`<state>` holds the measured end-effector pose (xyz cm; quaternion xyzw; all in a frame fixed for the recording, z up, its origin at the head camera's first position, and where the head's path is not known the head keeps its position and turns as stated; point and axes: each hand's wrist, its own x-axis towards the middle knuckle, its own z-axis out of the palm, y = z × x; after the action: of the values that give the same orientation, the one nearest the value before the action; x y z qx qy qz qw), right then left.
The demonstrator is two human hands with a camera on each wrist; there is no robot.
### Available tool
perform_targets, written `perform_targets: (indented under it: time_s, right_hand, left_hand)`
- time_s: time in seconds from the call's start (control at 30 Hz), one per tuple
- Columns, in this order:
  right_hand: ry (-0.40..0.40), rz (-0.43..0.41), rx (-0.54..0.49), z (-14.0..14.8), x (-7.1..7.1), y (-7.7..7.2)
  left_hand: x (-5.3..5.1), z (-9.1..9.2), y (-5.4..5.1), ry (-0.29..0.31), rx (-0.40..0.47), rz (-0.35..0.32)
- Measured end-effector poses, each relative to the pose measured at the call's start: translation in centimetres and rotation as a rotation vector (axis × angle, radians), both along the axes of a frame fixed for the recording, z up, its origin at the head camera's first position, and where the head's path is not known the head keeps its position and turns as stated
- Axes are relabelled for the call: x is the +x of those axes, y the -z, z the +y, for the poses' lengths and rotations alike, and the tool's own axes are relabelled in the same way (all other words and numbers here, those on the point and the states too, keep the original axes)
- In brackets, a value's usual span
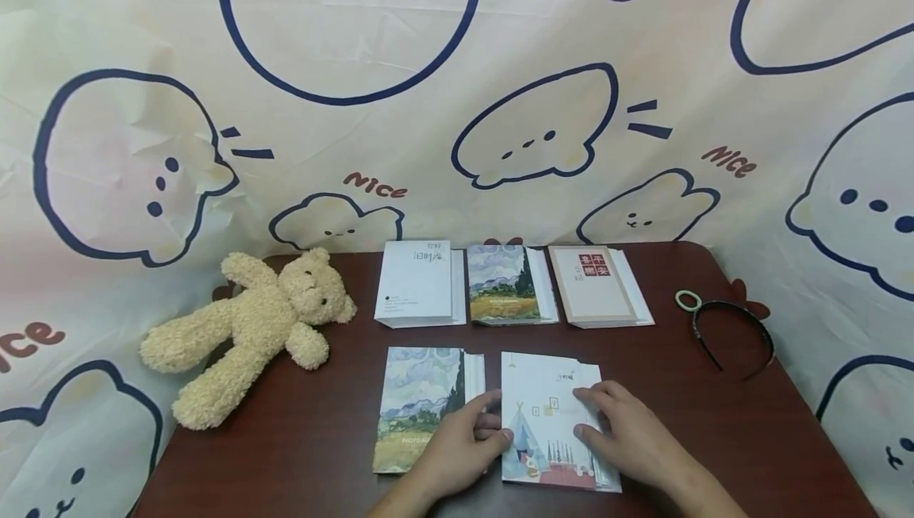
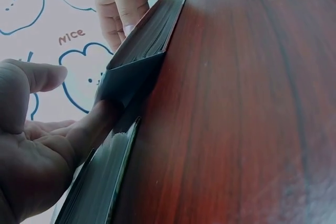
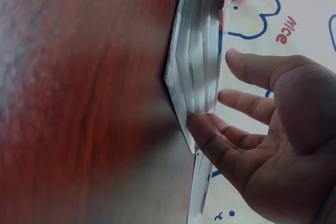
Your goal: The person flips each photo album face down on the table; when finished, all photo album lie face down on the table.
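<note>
A white album with a blue tent drawing (image 1: 543, 423) lies at the front of the table, its pages showing at the right side. My left hand (image 1: 464, 443) touches its left edge, thumb near the cover and fingers at the spine side. The right hand (image 1: 628, 435) rests at its right part, fingertips on the cover and page edges. In the right wrist view, fingers of my right hand (image 3: 273, 135) touch the page block (image 3: 199, 51). A landscape-painted album (image 1: 414, 407) lies just left, partly behind my left hand. Neither hand is curled round anything.
Three albums stand in a back row: a white one (image 1: 414, 284), a painted one (image 1: 502, 288) and one with red squares (image 1: 596, 288). A teddy bear (image 1: 257, 331) lies at the left. A black headband (image 1: 767, 339) and a pale green ring (image 1: 688, 301) are at the right.
</note>
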<state>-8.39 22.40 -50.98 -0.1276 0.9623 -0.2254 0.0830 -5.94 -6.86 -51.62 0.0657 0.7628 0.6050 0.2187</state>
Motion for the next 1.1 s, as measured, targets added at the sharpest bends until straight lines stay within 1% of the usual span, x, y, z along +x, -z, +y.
perform_targets:
  time_s: [0.1, 0.3, 0.43, 0.57, 0.73, 0.9, 1.03, 1.1]
  right_hand:
    - [0.006, -0.017, 0.002, -0.1, -0.1, 0.0]
    - [-0.015, 0.002, -0.008, -0.1, -0.2, 0.0]
    - [-0.026, -0.002, -0.020, -0.2, -0.3, 0.0]
    - [-0.027, -0.020, -0.040, -0.3, -0.4, 0.0]
    - [-0.023, -0.021, -0.066, -0.5, -0.5, 0.0]
    - [-0.025, -0.041, -0.089, -0.8, -0.8, -0.1]
    - [-0.020, -0.070, -0.114, -1.0, -0.9, -0.2]
    - [-0.022, -0.082, -0.129, -1.0, -1.0, -0.3]
  left_hand:
    - [0.1, -0.1, -0.1, -0.005, 0.012, -0.005]
    - [0.0, -0.3, -0.3, -0.025, -0.006, 0.037]
    - [0.0, -0.6, -0.3, -0.039, 0.008, 0.016]
    - [0.0, -0.8, -0.2, -0.052, 0.042, 0.011]
    - [0.0, -1.2, -0.3, -0.072, 0.079, 0.011]
    - [-0.2, -1.5, -0.3, -0.090, 0.122, 0.001]
    - [-0.3, -1.5, -0.2, -0.121, 0.198, -0.028]
    - [-0.3, -1.3, -0.1, -0.141, 0.246, -0.055]
